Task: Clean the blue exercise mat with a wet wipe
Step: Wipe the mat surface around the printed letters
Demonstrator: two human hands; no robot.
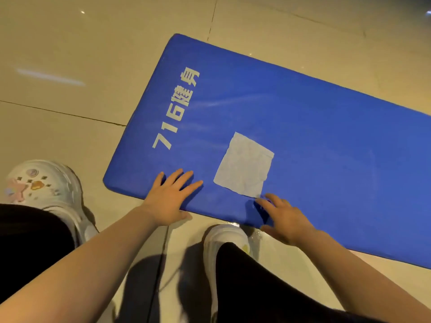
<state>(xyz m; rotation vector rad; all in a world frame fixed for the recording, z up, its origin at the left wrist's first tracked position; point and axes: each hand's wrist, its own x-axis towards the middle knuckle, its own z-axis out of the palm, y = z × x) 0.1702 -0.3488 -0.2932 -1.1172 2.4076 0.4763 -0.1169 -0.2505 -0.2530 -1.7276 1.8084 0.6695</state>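
Observation:
A blue exercise mat [303, 127] with white printed characters lies on the tiled floor, running from lower left to the right edge of the view. A pale wet wipe [243, 165] lies spread flat on it near the front edge. My left hand [169, 197] rests flat on the mat's near edge, fingers straight and spread. My right hand [283, 216] hovers over the mat just below the wipe's lower corner, fingers loosely extended, fingertips close to the wipe but holding nothing.
Beige floor tiles [81, 54] surround the mat. My two white clogs [44, 185] [227, 238] stand at the mat's front edge, the right one touching it. Black trouser legs fill the bottom of the view.

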